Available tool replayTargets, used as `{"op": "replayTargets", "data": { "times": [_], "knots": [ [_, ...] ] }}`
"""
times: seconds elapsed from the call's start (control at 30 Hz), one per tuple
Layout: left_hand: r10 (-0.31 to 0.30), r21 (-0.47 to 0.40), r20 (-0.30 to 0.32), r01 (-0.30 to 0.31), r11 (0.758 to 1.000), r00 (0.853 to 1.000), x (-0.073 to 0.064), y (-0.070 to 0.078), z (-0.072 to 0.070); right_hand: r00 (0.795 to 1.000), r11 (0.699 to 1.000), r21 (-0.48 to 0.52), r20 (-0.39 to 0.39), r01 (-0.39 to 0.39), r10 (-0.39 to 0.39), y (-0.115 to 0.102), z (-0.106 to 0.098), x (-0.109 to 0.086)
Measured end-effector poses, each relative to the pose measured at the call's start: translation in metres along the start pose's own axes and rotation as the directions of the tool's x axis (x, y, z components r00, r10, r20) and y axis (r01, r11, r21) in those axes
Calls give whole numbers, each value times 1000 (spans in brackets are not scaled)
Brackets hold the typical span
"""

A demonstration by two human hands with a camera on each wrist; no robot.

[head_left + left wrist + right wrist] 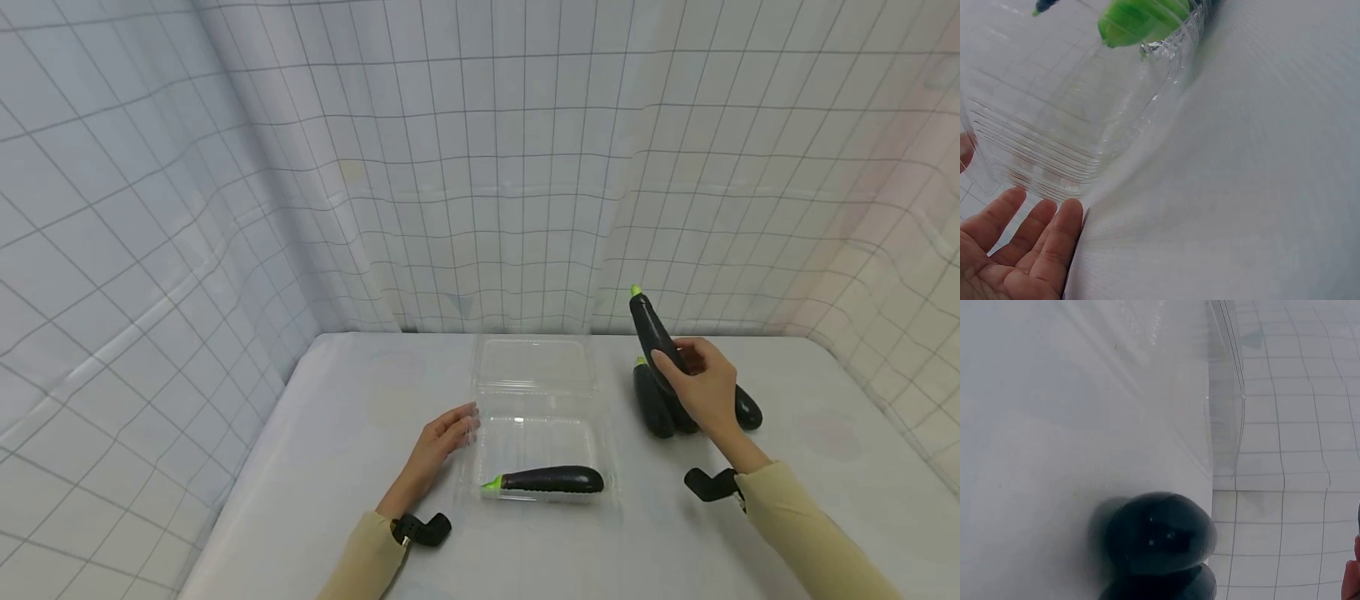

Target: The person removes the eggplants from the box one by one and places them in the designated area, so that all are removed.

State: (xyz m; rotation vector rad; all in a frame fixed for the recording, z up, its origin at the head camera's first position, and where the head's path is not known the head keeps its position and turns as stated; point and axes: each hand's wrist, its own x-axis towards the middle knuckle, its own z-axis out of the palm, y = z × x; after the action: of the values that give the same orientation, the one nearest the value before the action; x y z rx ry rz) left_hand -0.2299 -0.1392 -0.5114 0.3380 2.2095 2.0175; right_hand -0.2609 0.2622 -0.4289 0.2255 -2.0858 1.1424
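Observation:
My right hand (705, 387) grips a dark eggplant (651, 325) around its body, its green stem tip pointing up and away, above other eggplants (652, 404) lying on the table. In the right wrist view the rounded ends of two eggplants (1160, 534) show, while only a bit of the hand appears at the right edge. My left hand (442, 437) has its fingertips at the left side of a clear plastic clamshell box (536, 433), which lies with its lid folded back. One eggplant (551, 479) lies along the box's near side, its green stem (1141, 22) toward the left.
The box's raised lid (536, 364) reaches toward the table's back edge. Another eggplant (747, 410) lies right of my right hand. A white cloth covers the table (360, 400), and checkered curtains (517, 167) hang behind and at both sides.

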Motion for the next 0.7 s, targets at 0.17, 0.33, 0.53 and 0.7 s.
{"op": "replayTargets", "data": {
  "times": [0.17,0.33,0.53,0.7],
  "knots": [
    [15,12,8,-15,1000,1000,-1,0,0,998,999,-23,-52,-28,27,9,-10,1],
    [8,-2,0,-8,1000,1000,-1,1,1,994,997,-39,-91,-63,60,16,-18,3],
    [-14,-25,1,14,1000,1000,-3,7,1,986,993,-62,-134,-104,95,21,-28,5],
    [-13,-11,9,13,1000,1000,-4,11,1,980,991,-80,-174,-109,94,26,-38,7]
  ]
}}
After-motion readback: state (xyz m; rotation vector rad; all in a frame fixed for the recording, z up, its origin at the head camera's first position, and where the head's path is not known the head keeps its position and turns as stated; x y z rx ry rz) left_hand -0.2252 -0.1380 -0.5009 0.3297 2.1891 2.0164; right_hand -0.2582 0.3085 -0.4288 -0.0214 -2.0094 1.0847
